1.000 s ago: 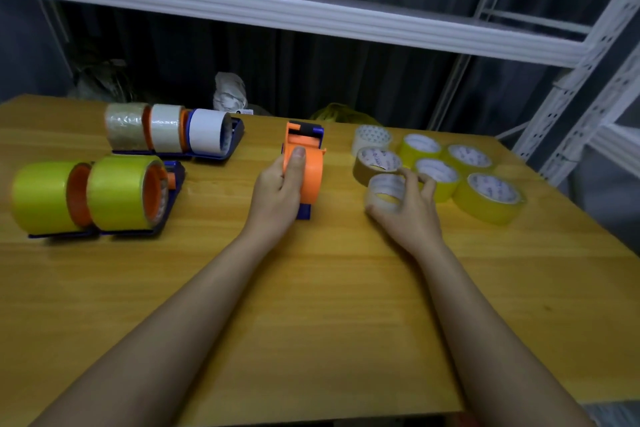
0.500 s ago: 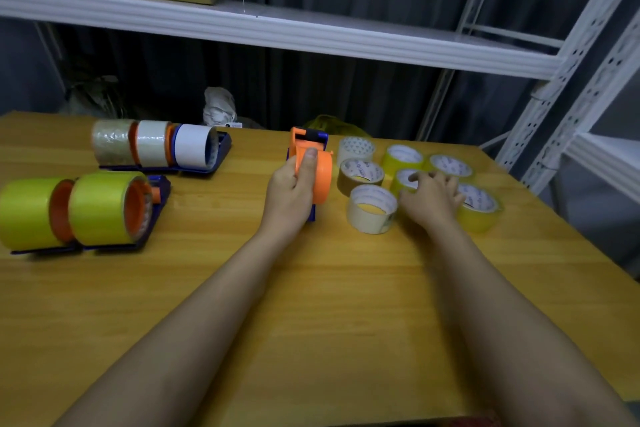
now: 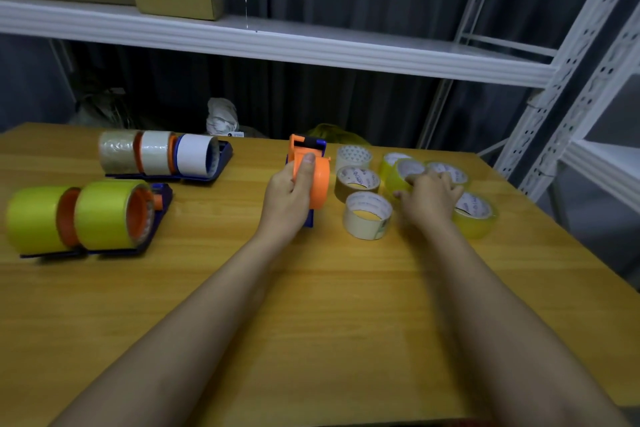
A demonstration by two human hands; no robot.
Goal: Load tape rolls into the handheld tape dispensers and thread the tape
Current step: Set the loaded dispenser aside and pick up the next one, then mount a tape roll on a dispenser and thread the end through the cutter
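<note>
- The left hand (image 3: pixel 289 198) grips the empty orange dispenser (image 3: pixel 313 177) near the middle of the tabletop's far edge, fingers curled round its near side and the thumb lying up over the orange hub
- The dispenser stands on its blue base, with its long axis running from the near edge toward the far edge
- The right hand (image 3: pixel 429 196) is down among the loose rolls toward the far right corner of the tabletop (image 3: pixel 311 305); its fingers curl onto a yellow roll (image 3: pixel 403 173), which sits tipped with its core facing up and toward the near edge
- The picture is blurred there, so whether the roll is fully clasped or only being tilted I cannot tell for sure; it looks like a light hold
- That roll lies just to the right of the dispenser, with the brown roll (image 3: pixel 356 182) and the cream roll (image 3: pixel 369 215) between them
- The right hand is plainly the nearer one to it
- Judgement: the next move turns on bringing the roll leftward over those two rolls and turning its core to face the side of the hub
- Loaded dispensers sit toward the left edge: a pale set (image 3: pixel 159 154) farther back and a yellow-green pair (image 3: pixel 76 217) nearer
</note>
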